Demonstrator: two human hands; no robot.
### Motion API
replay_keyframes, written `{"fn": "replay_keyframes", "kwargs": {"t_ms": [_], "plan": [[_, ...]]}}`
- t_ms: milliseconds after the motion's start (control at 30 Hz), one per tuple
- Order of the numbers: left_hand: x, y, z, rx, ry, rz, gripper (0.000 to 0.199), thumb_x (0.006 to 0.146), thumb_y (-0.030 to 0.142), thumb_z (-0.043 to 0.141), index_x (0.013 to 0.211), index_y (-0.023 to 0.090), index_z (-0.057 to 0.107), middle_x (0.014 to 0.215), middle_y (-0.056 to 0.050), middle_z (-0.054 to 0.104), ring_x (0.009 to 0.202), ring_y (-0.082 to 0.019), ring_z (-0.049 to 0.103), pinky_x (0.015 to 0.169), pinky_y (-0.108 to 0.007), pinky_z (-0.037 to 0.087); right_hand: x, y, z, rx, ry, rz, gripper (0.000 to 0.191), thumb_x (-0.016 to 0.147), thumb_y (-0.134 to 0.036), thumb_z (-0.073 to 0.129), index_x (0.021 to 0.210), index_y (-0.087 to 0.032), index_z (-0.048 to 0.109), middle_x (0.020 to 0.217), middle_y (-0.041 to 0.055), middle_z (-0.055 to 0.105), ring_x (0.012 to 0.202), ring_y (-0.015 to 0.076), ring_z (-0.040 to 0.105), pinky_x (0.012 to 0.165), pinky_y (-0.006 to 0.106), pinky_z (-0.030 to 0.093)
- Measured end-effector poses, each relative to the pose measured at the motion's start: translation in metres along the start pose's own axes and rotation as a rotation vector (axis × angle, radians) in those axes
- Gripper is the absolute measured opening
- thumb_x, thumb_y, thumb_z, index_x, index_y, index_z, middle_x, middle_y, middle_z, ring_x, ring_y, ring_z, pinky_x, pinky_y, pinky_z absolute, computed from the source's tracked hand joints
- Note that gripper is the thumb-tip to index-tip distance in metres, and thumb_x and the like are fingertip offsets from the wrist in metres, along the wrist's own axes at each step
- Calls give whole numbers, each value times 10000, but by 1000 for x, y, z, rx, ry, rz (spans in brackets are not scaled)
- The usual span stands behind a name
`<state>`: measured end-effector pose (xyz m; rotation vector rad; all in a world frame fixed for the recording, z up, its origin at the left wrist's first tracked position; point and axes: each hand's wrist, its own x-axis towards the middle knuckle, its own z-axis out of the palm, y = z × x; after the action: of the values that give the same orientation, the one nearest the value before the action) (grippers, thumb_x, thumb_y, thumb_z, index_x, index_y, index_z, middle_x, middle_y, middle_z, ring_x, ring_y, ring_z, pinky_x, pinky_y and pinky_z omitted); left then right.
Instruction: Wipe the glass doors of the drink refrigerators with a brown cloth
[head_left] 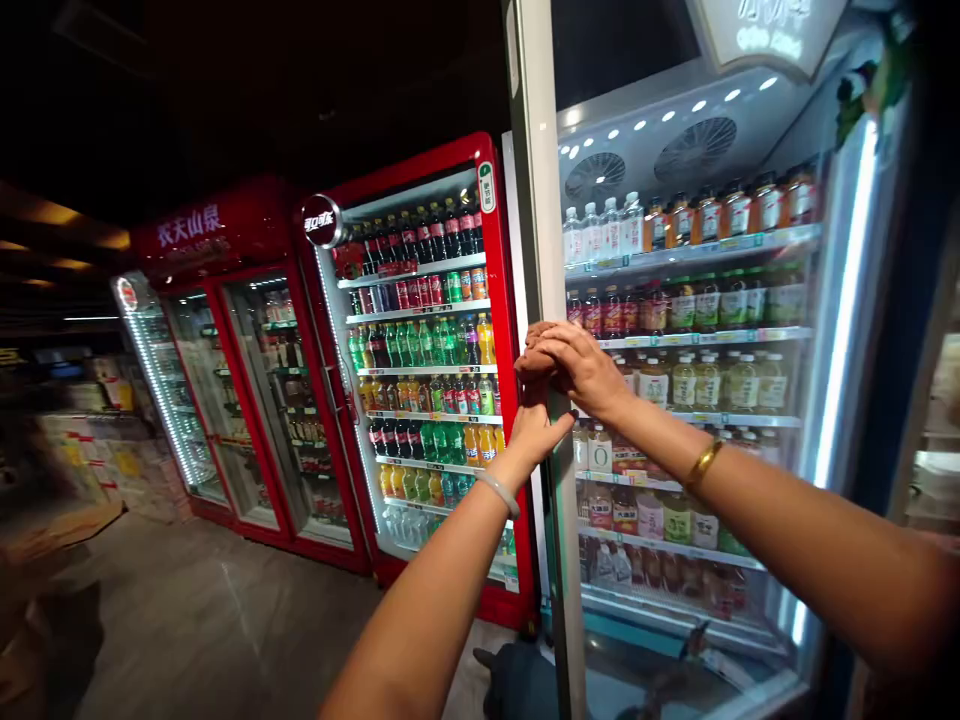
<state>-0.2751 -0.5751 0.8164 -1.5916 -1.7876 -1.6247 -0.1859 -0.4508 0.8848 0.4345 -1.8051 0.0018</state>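
The tall pale frame of a glass fridge door (566, 560) stands upright in front of me. My left hand (534, 435), with a pale bangle at the wrist, grips the frame's edge, its thumb across the front and its fingers partly hidden. Just above it, my right hand (592, 375), with a gold bangle at the wrist, is bent over the same edge. Under the right fingers is a brown, crumpled piece that looks like cloth (532, 362), pressed against the frame. Behind the glass, shelves hold rows of bottled drinks (706, 380).
To the left stands a red-framed drinks fridge (480, 150) with bottles and cans. Beyond it is another red double-door fridge (225, 400). A dark rounded object (517, 680) sits on the floor by the door's foot. Stacked cartons (105, 450) stand at far left.
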Motion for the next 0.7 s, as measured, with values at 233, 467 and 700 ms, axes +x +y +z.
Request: {"fn": "replay_keyframes", "kwargs": {"t_ms": [233,467,700], "plan": [[22,-67,-11,-146,-10,-42,702,874,421,730,1498,185,514,1573,-153,591,1482,-338,532,1294,-501,374,9,50,52,28,-15,-110,465,949,-190,622,1389,-334,582,1378,81,658,1375,282,601,1241,627,467],[51,-120,-16,-322,-34,-54,650,909,409,656,1518,219,531,1625,-97,566,1528,-317,491,1307,-478,351,2,81,102,8,-2,-136,438,996,-256,626,1415,-366,566,1380,74,661,1403,291,596,1253,659,457],[77,-174,-49,-321,-294,71,660,879,457,726,1488,233,609,1612,-74,586,1558,-318,463,1347,-465,310,18,80,119,-103,-10,-110,256,997,-349,666,1246,-379,716,1338,2,745,1430,249,605,1268,519,469]]}}
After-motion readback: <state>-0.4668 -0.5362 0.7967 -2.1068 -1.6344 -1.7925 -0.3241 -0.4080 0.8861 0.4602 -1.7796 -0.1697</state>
